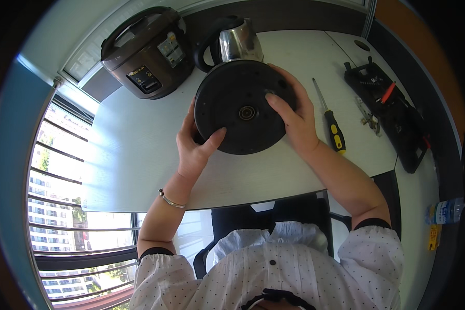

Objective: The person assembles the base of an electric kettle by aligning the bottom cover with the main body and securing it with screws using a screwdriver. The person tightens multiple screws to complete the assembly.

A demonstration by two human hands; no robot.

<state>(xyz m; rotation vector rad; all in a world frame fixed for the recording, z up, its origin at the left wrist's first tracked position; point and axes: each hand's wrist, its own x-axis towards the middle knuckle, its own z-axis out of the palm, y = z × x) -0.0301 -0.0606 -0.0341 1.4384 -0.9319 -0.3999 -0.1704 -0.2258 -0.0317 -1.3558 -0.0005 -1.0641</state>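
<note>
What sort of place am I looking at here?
Probably a home or office desk used as a workspace: a white table beside a window, with a screwdriver and a black tool case on it.

A pale rectangular sticker [171, 50] is bearing small print on the side of the brown electric cooker [120, 59], whose dark control panel [144, 81] is showing light markings. A blue label [442, 212] with white lettering is wrapping the clear plastic bottle [455, 210]. Pale marks are dotting the black tool case [407, 124], appearing too small for reading.
</note>
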